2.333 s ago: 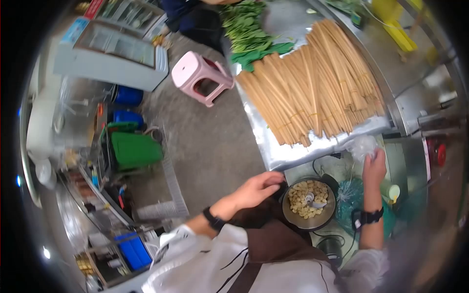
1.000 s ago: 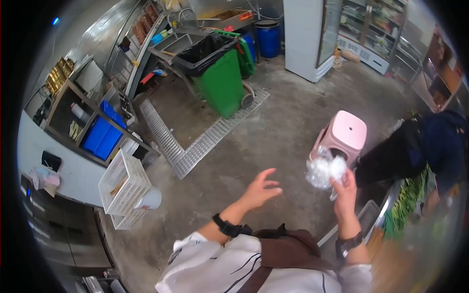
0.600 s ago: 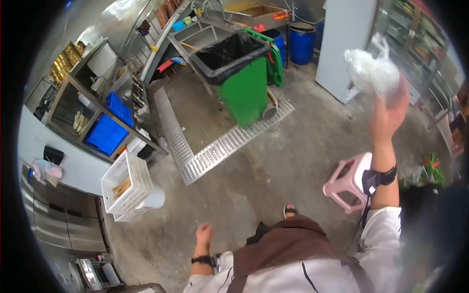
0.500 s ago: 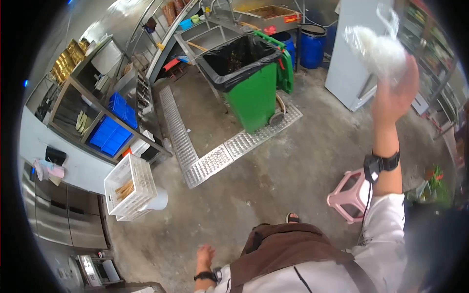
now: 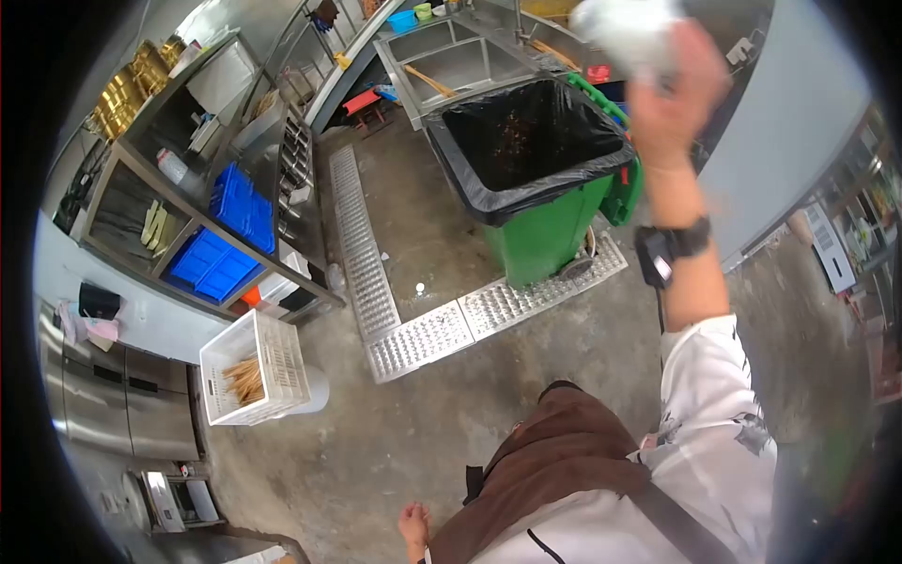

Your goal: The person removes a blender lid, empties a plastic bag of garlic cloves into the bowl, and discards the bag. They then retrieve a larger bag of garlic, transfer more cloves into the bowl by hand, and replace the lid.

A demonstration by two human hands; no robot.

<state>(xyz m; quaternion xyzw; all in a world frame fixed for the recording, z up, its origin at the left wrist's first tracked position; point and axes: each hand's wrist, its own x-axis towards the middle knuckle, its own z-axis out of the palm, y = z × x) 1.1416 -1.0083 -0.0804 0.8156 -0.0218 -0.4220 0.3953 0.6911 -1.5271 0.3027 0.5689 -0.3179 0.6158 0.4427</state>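
Note:
My right hand is raised at the upper right, closed around a white, partly see-through plastic bag. Motion blurs both, and the bag's contents cannot be made out. Left of and below this hand stands a green wheeled bin, its top open. A black liner is folded over the rim, with dark scraps visible inside. My left hand hangs low beside the brown apron; its fingers are curled and nothing shows in them.
A metal sink stands behind the bin, and studded metal floor strips run beneath and beside it. At left are a white crate holding thin sticks and a shelf with blue baskets. A pale cabinet side rises at right.
I have come closer to the bin, which now appears larger and further right. My right hand and the bag have shifted left and up in view. The pink stool has left the view.

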